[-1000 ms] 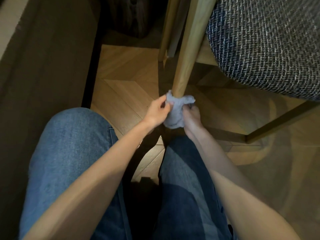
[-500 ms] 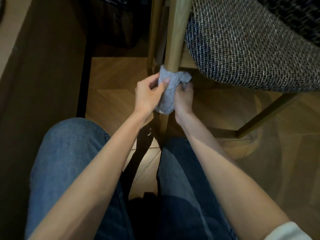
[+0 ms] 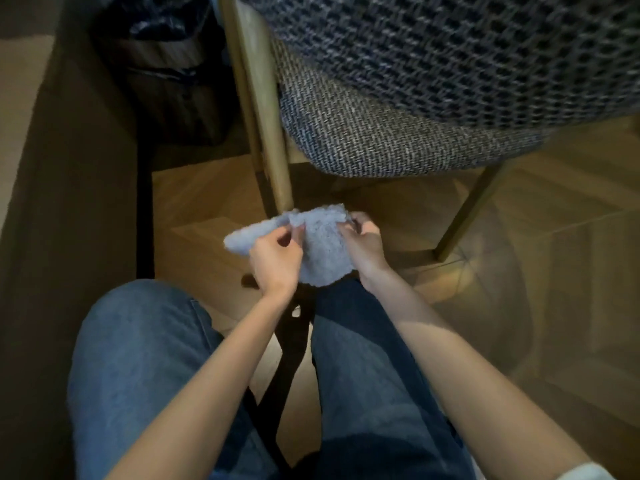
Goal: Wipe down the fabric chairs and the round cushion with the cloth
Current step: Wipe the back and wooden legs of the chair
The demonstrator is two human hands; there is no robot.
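The cloth (image 3: pixel 322 251) has come off the chair leg (image 3: pixel 270 126) and opened out.
The left hand (image 3: pixel 275 263) and right hand (image 3: pixel 363 247) each pinch its top edge, at 6 o'clock from the leg; soft, light and floppy, it likely wipes best bunched in one palm.

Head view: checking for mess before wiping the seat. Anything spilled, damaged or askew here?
Nothing stands out. The left hand and right hand pinch the cloth, spread open in front of the chair's wooden leg. The woven seat looks intact, and the floor shows no spill.
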